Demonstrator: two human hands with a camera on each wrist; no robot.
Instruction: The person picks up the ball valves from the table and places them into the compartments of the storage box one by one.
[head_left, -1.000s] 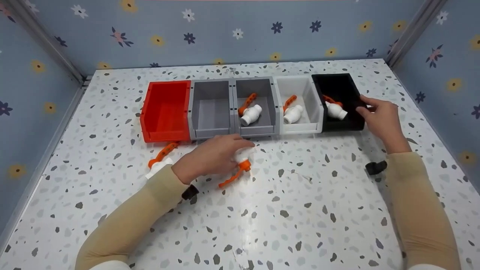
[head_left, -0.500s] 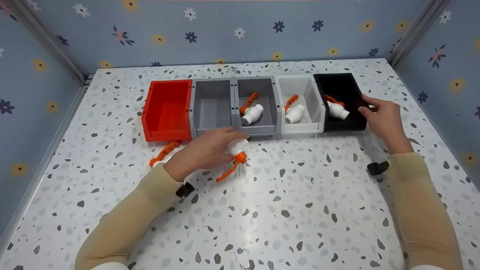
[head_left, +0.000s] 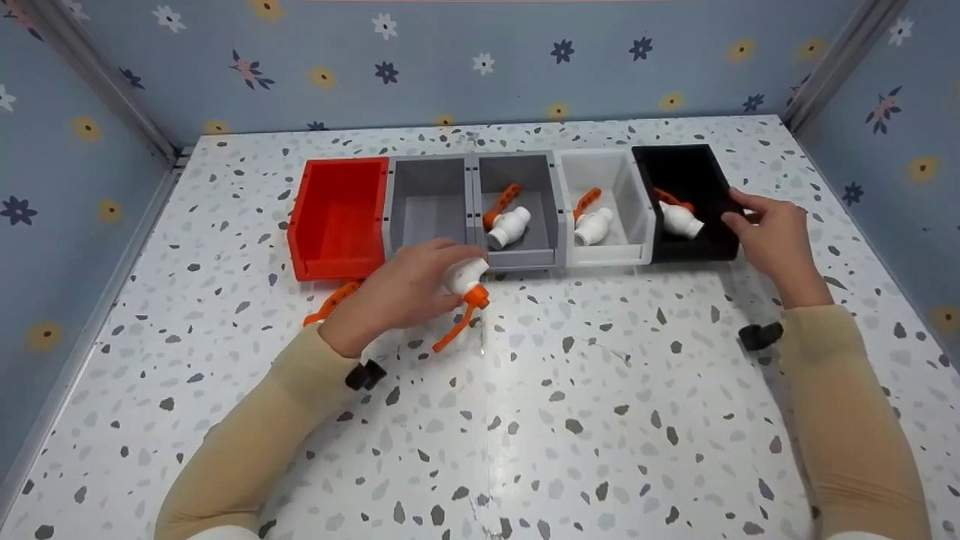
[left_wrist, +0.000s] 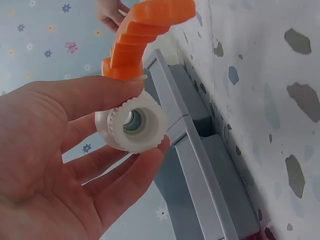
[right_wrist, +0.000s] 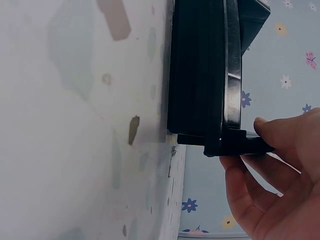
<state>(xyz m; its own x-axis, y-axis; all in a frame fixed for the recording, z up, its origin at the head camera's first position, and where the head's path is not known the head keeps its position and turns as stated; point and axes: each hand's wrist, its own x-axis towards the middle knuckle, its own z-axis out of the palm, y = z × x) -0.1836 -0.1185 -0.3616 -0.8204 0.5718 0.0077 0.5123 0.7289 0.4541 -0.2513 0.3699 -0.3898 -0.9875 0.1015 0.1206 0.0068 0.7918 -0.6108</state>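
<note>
My left hand [head_left: 409, 289] pinches a white valve [head_left: 465, 276] between thumb and fingertips near the fronts of two gray bins, while my right hand [head_left: 776, 236], at 3 o'clock from it, holds the right edge of a black bin [head_left: 671, 165] between thumb and fingers. The pinched valve's orange handle [left_wrist: 150, 25] points toward 7 o'clock in the head view, and the left wrist view looks into its round, ribbed end. Whether this valve touches the gray bins, I cannot tell. Reading the clock around my left hand, a red bin [head_left: 345, 214] stands at 11, the left gray bin [head_left: 431, 214] at 12 and the right gray bin [head_left: 517, 169] at 2. A white bin [head_left: 607, 255] lies farther out at 2, and the black bin between 2 and 3. The last three each hold a similar valve; the handles point to 1 o'clock in the gray and white bins, to 10 in the black. At 9 o'clock, a loose orange handle [head_left: 334, 301] shows beside my left wrist on the speckled table [head_left: 562, 450], its lower end hidden.
</note>
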